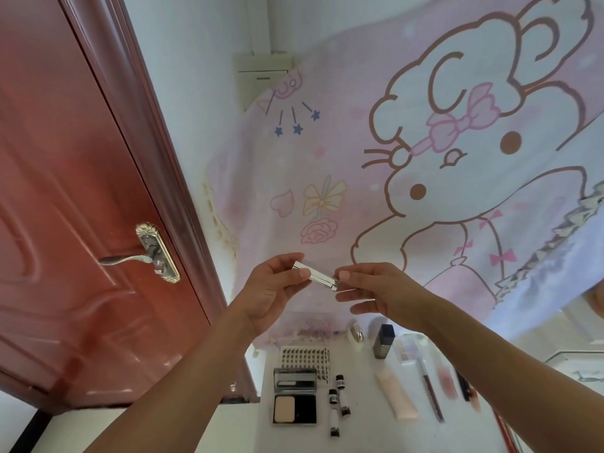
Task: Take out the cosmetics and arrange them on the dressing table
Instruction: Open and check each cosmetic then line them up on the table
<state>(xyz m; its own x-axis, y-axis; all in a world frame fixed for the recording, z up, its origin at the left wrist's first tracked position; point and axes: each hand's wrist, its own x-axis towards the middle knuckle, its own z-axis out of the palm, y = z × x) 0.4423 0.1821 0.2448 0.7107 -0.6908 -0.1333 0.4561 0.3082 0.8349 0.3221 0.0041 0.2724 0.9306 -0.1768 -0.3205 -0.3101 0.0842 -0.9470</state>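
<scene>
My left hand [271, 289] and right hand [376, 292] are raised in front of me, a little apart, joined only by the slim silver cosmetic case [318, 276] held between them. My left thumb and fingers are curled round one end, and my right thumb and forefinger pinch the other, so the case hangs tilted in the air, well above the counter [366, 433]. Below my wrists, on the white counter, an open compact [295, 398] lies nearest, its mirror lid flat behind the powder pan. Just beside it to the right, two small white vials with dark caps [333, 410] lie almost touching each other. Further right come a pale pink tube [395, 397], a thin dark wand [431, 390] and a pink gloss [447, 382], lying side by side at a slant. Behind the compact is a sheet with rows of small dark pieces [307, 359], and to its right a grey bottle with a dark cap [385, 341] stands upright, with a small round white item [355, 333] to its left and a clear palette [407, 351] to its right. Beyond these hangs a pink cloth printed with a cartoon rabbit [425, 158], stars and a bow. To the left is a reddish-brown door [65, 191] with a metal lever handle [130, 259], and high up, partly behind the cloth, sits a cream air conditioner [261, 76].
</scene>
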